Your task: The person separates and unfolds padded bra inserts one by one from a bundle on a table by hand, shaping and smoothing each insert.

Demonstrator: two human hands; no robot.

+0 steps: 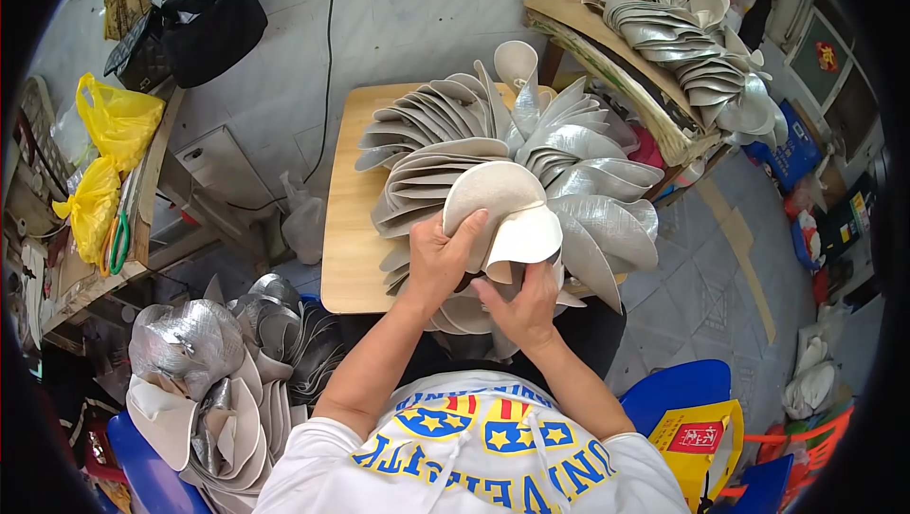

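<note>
Tabletop (338, 267) holding fanned pieces (441, 152); left fingers (467, 229) gripping pale curled piece (488, 190), right fingers (539, 284), grip unclear; I'm advising light pressure.

A white short-sleeved shirt (474, 457) bears blue lettering (491, 492), starred blue panels (528, 435) and red stripes (504, 410), worn with dark trousers (602, 334).

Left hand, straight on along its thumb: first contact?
The beige insole-like piece that the left hand already grips. Beyond it, probably the silver-faced pieces fanned on the table, though depth is unclear.
</note>
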